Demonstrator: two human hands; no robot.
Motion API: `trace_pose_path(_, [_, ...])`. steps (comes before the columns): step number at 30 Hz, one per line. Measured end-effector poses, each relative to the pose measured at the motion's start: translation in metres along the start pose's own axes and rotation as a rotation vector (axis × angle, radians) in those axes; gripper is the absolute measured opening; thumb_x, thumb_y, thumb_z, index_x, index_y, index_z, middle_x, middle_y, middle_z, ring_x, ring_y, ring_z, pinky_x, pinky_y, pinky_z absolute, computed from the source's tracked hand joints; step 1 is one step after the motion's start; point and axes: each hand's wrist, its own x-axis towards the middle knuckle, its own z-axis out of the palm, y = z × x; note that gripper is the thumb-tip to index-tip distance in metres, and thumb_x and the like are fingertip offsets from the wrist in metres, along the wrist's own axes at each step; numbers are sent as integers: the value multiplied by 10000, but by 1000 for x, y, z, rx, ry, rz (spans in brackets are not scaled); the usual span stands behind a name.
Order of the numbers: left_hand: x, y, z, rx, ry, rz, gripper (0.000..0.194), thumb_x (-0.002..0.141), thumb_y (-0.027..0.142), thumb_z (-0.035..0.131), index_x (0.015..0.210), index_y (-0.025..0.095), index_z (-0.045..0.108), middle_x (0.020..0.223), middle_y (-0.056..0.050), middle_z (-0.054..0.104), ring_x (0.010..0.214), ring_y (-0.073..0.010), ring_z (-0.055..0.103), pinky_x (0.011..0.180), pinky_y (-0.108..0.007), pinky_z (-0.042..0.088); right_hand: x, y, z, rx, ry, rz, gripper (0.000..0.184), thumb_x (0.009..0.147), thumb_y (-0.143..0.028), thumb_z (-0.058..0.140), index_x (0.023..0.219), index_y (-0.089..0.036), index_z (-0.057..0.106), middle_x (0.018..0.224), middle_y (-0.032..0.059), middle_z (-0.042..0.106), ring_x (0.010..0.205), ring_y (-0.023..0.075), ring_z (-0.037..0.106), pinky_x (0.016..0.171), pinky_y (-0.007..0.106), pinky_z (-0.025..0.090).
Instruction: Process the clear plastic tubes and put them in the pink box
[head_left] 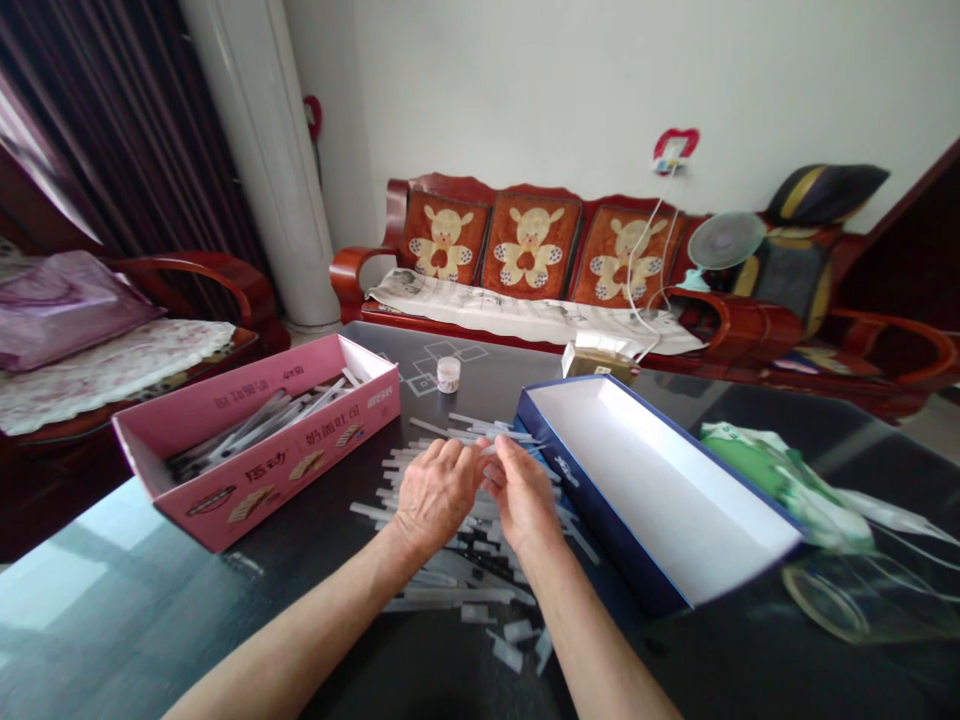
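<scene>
My left hand (437, 492) and my right hand (523, 488) meet above the middle of the table, fingertips pinched together. Between them shows a small whitish translucent plastic piece (490, 450), mostly covered by the fingers. Under and around both hands lies a loose pile of thin translucent plastic strips or tubes (431, 590); which of the two, I cannot tell. Several short, wider translucent pieces (508, 655) lie at the near end of the pile. To the left, a long pink cardboard box (300, 455) holds many similar long pieces (259, 430).
Right of my hands stands an open blue box (600, 510) with a bare white inside. Behind the pile is a small white jar (448, 375). A gold-coloured box (596, 360) sits at the table's far edge. Green-and-white plastic packaging (787, 480) lies at the right.
</scene>
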Motion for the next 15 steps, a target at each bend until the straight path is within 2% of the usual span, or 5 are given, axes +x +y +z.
trace_pose_path(5, [-1,1,4,1,25,-66,272,937,367,492,743,198,581,651,-23,600,632,-156,562,566,-261,372,-3,3,3,50,96,19,297,618,-372,800,813,-185,675,809,29,748,687,169,684,586,264,512])
trace_pose_path(8, [-2,2,3,-37,-7,-60,290,944,345,475,708,196,552,643,-25,604,617,-151,570,549,-254,362,-4,4,5,84,83,-32,277,632,-361,790,820,-188,683,820,28,751,732,161,685,634,257,511])
trace_pose_path(11, [-1,4,-1,-146,-73,-86,263,949,308,461,738,194,568,654,-24,627,599,-140,582,536,-243,344,-5,4,6,103,50,-85,276,633,-355,785,823,-185,680,804,27,748,745,159,682,676,267,516])
trace_pose_path(15, [8,3,-11,-418,-225,-275,249,917,318,501,723,188,584,599,-2,619,531,-110,554,511,-222,304,-5,6,5,71,28,-142,284,657,-380,764,843,-188,667,783,18,736,749,177,683,702,306,527])
